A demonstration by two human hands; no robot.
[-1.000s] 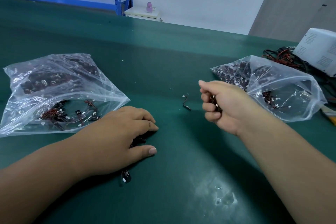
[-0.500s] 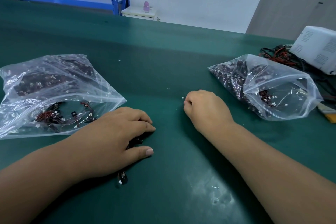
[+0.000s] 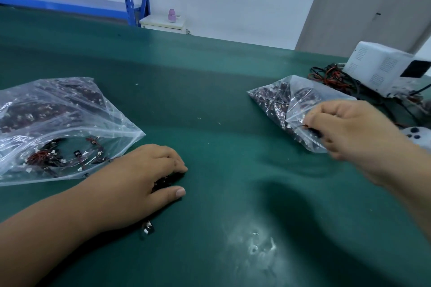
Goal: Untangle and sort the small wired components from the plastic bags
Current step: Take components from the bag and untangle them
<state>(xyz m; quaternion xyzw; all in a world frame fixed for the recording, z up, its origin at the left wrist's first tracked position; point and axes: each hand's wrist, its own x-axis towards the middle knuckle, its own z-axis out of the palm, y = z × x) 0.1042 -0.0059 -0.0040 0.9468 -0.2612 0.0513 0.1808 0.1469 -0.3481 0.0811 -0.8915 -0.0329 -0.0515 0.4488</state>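
Note:
Two clear plastic bags of small dark wired components lie on the green table. The left bag is open toward me, with red and black wired parts loose near its mouth. My left hand lies palm down beside that bag, fingers curled over a small clump of dark components. One loose component pokes out under my wrist. My right hand is at the mouth of the right bag, blurred, fingers curled and pinching a dark wired component at the bag's edge.
A white device with a tangle of red and black cables sits at the far right. A grey controller with dark buttons shows behind my right hand. Pale scuffs mark the green mat near me.
My right hand moved from the middle of the table rightward to the mouth of the right bag. The loose component that lay mid-table is gone. My left hand stayed over its clump.

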